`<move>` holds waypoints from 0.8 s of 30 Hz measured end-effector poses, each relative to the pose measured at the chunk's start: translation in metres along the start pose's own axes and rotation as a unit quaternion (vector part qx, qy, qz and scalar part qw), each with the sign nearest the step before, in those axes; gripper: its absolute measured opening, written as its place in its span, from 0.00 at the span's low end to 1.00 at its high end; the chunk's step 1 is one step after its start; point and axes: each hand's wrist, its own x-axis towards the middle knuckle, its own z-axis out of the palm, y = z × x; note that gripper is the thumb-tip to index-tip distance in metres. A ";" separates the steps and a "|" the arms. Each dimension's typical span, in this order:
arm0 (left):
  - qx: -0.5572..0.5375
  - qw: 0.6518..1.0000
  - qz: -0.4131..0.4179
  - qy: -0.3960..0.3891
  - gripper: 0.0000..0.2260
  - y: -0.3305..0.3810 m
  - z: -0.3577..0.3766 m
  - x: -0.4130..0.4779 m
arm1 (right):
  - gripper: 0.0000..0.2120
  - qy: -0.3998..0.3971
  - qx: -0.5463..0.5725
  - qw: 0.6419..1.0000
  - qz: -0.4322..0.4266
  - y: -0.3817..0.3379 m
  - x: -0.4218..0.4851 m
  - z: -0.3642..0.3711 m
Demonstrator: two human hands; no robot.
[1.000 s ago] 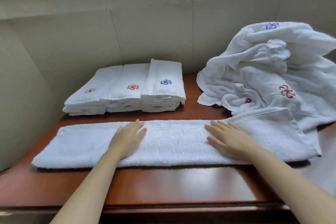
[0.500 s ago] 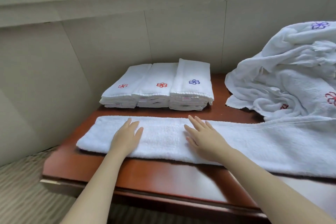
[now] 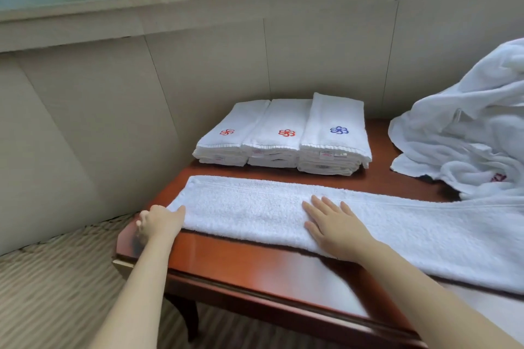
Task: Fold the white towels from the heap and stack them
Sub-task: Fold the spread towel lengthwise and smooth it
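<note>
Lying along the reddish tabletop, the long folded towel had the left hand at its left end, fingers curled but blurred, grip unclear. The right hand pressed its middle, fingers straight. Behind it sat three folded stacks; behind its right end, the heap. A panelled wall stood beyond.

table: folded towel strip lies along front | three towel stacks side by side behind it | towel heap at right, touching strip
</note>
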 end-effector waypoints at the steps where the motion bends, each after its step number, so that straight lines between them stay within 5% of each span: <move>1: -0.023 0.999 -0.022 -0.015 0.28 0.003 -0.001 0.002 | 0.25 0.003 0.002 1.000 0.001 0.000 -0.001 0.000; 7: -0.106 0.989 -0.085 -0.055 0.29 0.013 0.000 0.009 | 0.23 0.018 0.054 0.998 0.013 -0.003 -0.004 -0.003; 11: -0.210 0.977 -0.045 -0.019 0.28 0.033 0.009 -0.007 | 0.18 0.005 0.156 0.988 0.015 0.001 -0.004 -0.014; 15: -0.378 0.926 -0.015 -0.010 0.33 0.058 0.009 -0.032 | 0.10 0.049 0.296 0.953 0.035 0.005 -0.009 -0.021; 19: -0.469 0.876 0.072 -0.087 0.26 0.099 -0.004 -0.069 | 0.09 0.142 0.502 0.841 0.144 0.007 -0.015 -0.035; 24: -0.418 0.821 0.303 -0.243 0.18 0.140 -0.009 -0.155 | 0.27 0.008 0.779 0.600 0.182 0.021 -0.020 -0.055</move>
